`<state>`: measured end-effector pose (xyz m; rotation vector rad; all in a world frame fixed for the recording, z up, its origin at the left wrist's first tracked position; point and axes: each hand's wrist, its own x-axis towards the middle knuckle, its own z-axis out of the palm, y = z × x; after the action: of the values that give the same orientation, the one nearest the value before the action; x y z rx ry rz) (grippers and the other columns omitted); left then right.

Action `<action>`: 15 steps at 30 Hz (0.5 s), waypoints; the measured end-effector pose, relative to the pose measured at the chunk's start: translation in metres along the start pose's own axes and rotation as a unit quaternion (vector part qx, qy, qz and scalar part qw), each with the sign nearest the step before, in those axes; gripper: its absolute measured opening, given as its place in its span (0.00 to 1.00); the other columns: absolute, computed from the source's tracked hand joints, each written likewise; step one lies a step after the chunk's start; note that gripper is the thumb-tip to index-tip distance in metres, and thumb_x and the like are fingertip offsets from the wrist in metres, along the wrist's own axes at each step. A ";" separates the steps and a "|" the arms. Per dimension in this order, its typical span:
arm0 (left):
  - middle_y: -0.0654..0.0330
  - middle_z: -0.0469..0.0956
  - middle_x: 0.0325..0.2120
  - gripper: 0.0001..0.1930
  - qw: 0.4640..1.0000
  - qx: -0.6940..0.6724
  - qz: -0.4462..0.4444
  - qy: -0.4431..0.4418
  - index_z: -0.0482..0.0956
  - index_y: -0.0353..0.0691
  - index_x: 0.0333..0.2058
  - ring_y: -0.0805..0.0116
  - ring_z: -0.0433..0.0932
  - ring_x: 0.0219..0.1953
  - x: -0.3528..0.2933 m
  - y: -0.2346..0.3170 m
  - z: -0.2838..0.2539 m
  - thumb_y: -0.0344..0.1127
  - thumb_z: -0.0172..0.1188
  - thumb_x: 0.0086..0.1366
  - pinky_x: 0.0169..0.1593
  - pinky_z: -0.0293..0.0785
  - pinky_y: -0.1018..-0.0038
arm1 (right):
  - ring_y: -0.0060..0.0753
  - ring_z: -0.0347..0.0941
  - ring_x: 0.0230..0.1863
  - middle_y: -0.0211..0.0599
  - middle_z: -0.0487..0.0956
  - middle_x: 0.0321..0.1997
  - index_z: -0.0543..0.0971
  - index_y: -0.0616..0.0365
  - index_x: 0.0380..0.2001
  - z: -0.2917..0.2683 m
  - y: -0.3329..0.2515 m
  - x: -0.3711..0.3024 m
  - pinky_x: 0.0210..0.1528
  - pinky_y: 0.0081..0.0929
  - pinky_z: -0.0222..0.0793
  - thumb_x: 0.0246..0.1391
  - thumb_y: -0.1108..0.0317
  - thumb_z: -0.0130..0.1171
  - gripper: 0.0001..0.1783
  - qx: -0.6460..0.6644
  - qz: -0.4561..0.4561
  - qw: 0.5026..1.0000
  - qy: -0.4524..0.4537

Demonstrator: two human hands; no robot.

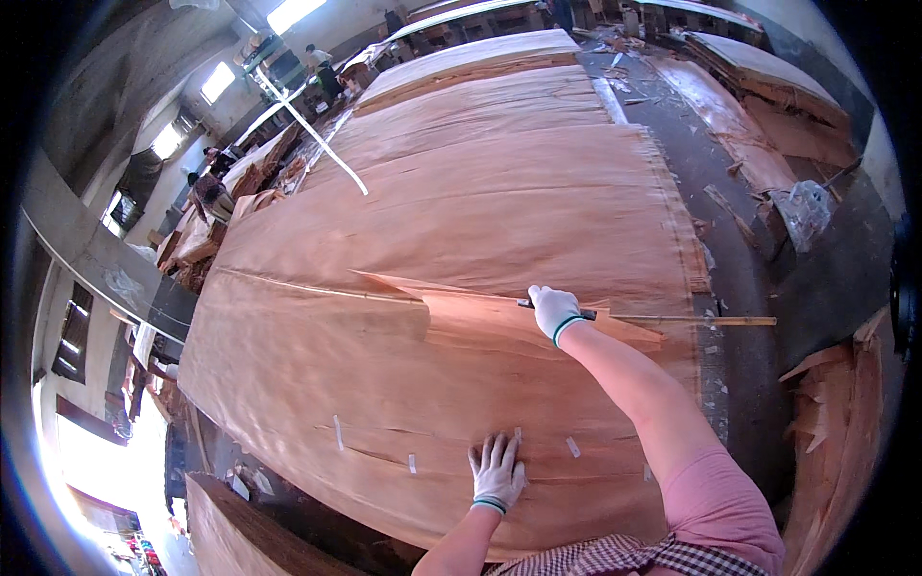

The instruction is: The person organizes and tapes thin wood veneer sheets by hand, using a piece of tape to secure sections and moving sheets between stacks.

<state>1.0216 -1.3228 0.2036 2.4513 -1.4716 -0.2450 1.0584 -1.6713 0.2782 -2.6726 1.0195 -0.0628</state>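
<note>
Gripping a slim black hand tool in the curled fingers of the white-gloved right hand, right of centre, over a loose pale-orange veneer strip. Resting the white-gloved left hand, with fingers spread, at lower centre on a reddish-brown wood veneer sheet across mid-frame

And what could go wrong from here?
The tool in the right hand might nick the sheet. The lighter piece, tapering to thin points, could tear. The stick, jutting past the sheet's right edge, might get bumped.
</note>
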 end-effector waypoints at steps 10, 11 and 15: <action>0.55 0.62 0.61 0.33 0.998 0.035 0.019 0.038 0.59 0.52 0.64 0.52 0.55 0.65 0.008 0.003 -0.007 0.41 0.52 0.58 0.66 0.38 0.43 | 0.50 0.78 0.33 0.45 0.80 0.29 0.74 0.56 0.33 -0.133 0.082 -0.202 0.34 0.45 0.73 0.53 0.67 0.51 0.07 -0.002 0.084 0.986 0.142; 0.54 0.62 0.61 0.33 0.998 0.043 0.017 0.041 0.59 0.51 0.64 0.52 0.55 0.65 0.010 0.011 -0.009 0.40 0.52 0.58 0.67 0.39 0.45 | 0.52 0.78 0.32 0.47 0.79 0.27 0.74 0.57 0.33 -0.139 0.109 -0.234 0.33 0.47 0.72 0.53 0.65 0.51 0.08 -0.003 0.116 0.979 0.167; 0.50 0.64 0.59 0.29 0.979 -0.187 -0.021 0.075 0.62 0.41 0.61 0.51 0.55 0.64 0.004 0.022 0.012 0.32 0.51 0.58 0.66 0.47 0.52 | 0.56 0.76 0.36 0.50 0.80 0.32 0.75 0.57 0.38 -0.162 0.216 -0.406 0.39 0.49 0.70 0.53 0.63 0.52 0.12 0.062 0.263 0.939 0.213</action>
<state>1.0018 -1.3374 0.1986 2.1501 -1.1880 -0.3075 0.5914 -1.5973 0.3978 -2.2287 1.7624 -0.5917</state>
